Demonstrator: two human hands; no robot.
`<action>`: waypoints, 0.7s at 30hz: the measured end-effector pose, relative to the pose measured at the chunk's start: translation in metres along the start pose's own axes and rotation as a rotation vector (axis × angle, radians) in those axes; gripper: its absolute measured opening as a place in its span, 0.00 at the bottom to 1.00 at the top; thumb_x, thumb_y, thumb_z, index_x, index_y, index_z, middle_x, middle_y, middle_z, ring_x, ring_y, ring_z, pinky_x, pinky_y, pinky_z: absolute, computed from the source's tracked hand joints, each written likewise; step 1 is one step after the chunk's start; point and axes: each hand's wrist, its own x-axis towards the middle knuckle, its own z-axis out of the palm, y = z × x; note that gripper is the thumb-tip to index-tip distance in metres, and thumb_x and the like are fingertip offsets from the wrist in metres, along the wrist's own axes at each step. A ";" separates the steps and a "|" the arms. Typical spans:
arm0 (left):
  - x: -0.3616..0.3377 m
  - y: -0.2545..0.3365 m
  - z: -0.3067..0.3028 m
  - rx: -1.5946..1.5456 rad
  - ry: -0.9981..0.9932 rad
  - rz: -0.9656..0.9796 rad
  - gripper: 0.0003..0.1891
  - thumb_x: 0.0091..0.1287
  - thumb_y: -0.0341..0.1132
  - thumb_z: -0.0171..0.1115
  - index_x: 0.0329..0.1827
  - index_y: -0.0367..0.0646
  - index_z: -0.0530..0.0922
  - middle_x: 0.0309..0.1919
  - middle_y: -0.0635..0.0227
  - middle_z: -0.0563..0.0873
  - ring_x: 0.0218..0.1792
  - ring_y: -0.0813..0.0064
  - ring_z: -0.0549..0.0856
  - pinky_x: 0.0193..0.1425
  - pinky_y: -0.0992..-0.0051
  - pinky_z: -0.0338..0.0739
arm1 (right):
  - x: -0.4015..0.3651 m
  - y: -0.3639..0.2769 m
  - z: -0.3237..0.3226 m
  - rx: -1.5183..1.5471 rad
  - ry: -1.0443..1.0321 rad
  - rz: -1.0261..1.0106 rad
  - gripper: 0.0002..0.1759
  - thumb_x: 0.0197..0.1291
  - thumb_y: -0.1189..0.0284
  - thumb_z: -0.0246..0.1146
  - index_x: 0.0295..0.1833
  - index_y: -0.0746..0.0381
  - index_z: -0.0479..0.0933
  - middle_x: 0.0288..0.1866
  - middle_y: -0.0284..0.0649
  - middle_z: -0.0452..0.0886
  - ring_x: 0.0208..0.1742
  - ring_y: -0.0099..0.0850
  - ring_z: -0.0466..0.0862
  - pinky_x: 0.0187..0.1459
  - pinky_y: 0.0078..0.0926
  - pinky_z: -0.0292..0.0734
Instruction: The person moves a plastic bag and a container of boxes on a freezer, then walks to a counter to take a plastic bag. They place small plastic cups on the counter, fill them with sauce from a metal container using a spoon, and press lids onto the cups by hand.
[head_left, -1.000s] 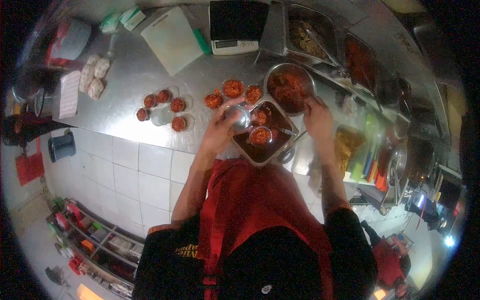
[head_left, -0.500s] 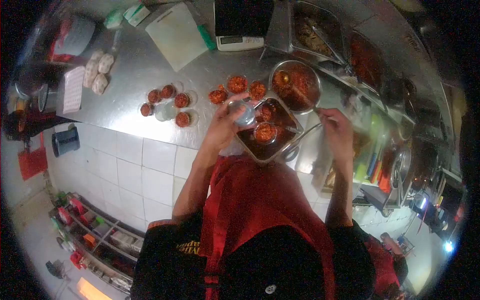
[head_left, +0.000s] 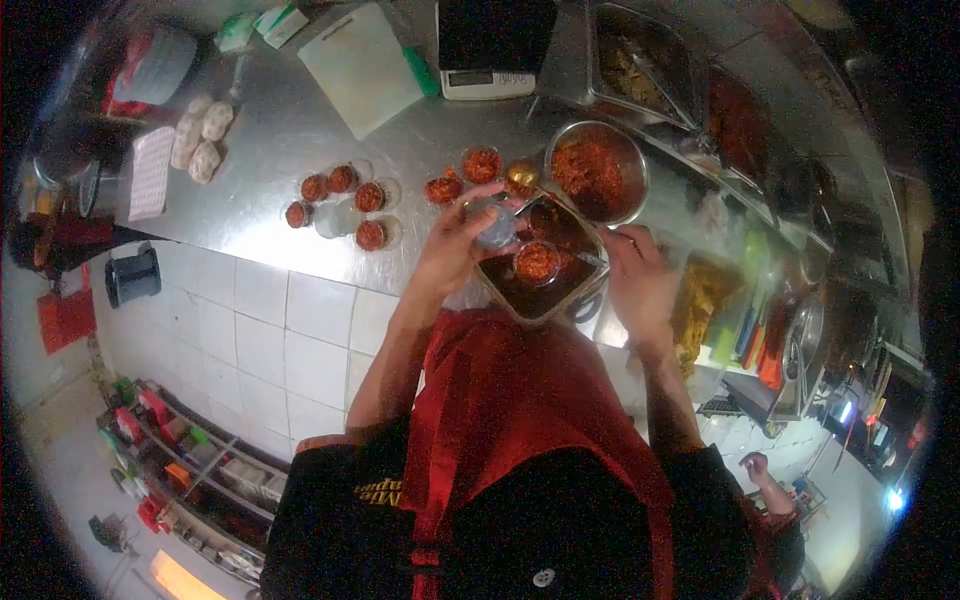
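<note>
My left hand point(head_left: 452, 242) is closed around clear plastic cups point(head_left: 495, 228), held at the left rim of a rectangular metal pan point(head_left: 584, 287). My right hand point(head_left: 638, 278) grips the handle of a golden ladle point(head_left: 522, 175). The ladle's bowl is over one small cup in a group of cups of red sauce point(head_left: 482, 165), mostly hiding it. A round metal bowl point(head_left: 600, 172) of chunky red sauce stands behind the pan. Inside the pan, a filled cup point(head_left: 537, 262) sits among dark sauce.
Several filled cups point(head_left: 369, 196) stand farther left around clear plastic pieces point(head_left: 338, 220). Behind lie a white cutting board point(head_left: 362, 75) and a scale point(head_left: 488, 84). Wrapped bundles point(head_left: 204, 160) are at the far left. Another person's hand point(head_left: 755, 466) shows at lower right.
The golden ladle has moved left out of the round bowl to over one of the small cups. My right hand has shifted left and down with it. The left hand stays by the pan.
</note>
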 end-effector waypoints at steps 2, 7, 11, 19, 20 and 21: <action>0.002 -0.001 -0.001 -0.001 0.009 -0.002 0.22 0.75 0.34 0.59 0.70 0.45 0.69 0.62 0.56 0.80 0.58 0.58 0.84 0.56 0.57 0.84 | 0.001 0.002 0.000 0.089 0.070 0.020 0.13 0.62 0.76 0.65 0.50 0.50 0.85 0.48 0.34 0.83 0.35 0.37 0.87 0.32 0.32 0.84; 0.000 0.001 0.001 0.003 0.041 -0.020 0.22 0.75 0.33 0.59 0.70 0.44 0.68 0.62 0.56 0.80 0.58 0.58 0.84 0.57 0.56 0.84 | 0.006 0.009 -0.008 0.088 0.075 0.091 0.11 0.63 0.76 0.64 0.49 0.56 0.84 0.46 0.39 0.83 0.38 0.41 0.87 0.37 0.36 0.83; 0.000 -0.001 0.001 -0.009 0.029 0.008 0.23 0.74 0.36 0.61 0.70 0.45 0.70 0.62 0.57 0.81 0.57 0.57 0.85 0.55 0.56 0.85 | 0.014 0.022 -0.020 0.073 0.064 0.281 0.09 0.62 0.78 0.63 0.48 0.59 0.83 0.44 0.44 0.83 0.42 0.48 0.86 0.42 0.42 0.81; -0.004 -0.002 -0.005 -0.029 -0.037 0.060 0.21 0.76 0.33 0.57 0.69 0.43 0.68 0.62 0.53 0.80 0.58 0.56 0.84 0.56 0.55 0.86 | -0.001 0.027 0.005 -0.029 0.072 0.266 0.14 0.59 0.74 0.67 0.51 0.62 0.81 0.45 0.46 0.84 0.46 0.50 0.83 0.49 0.45 0.79; -0.005 -0.002 -0.005 -0.028 -0.040 0.061 0.21 0.76 0.33 0.57 0.69 0.43 0.68 0.62 0.53 0.80 0.58 0.56 0.84 0.56 0.55 0.86 | 0.000 0.023 0.003 -0.135 0.132 0.200 0.15 0.59 0.74 0.68 0.52 0.62 0.81 0.47 0.47 0.84 0.48 0.50 0.83 0.52 0.46 0.77; -0.007 -0.002 -0.005 -0.037 -0.054 0.082 0.22 0.75 0.34 0.58 0.70 0.43 0.68 0.62 0.53 0.80 0.58 0.56 0.85 0.55 0.57 0.86 | -0.002 0.017 0.002 -0.135 0.135 0.201 0.15 0.59 0.74 0.68 0.52 0.62 0.81 0.47 0.47 0.84 0.48 0.50 0.83 0.52 0.46 0.77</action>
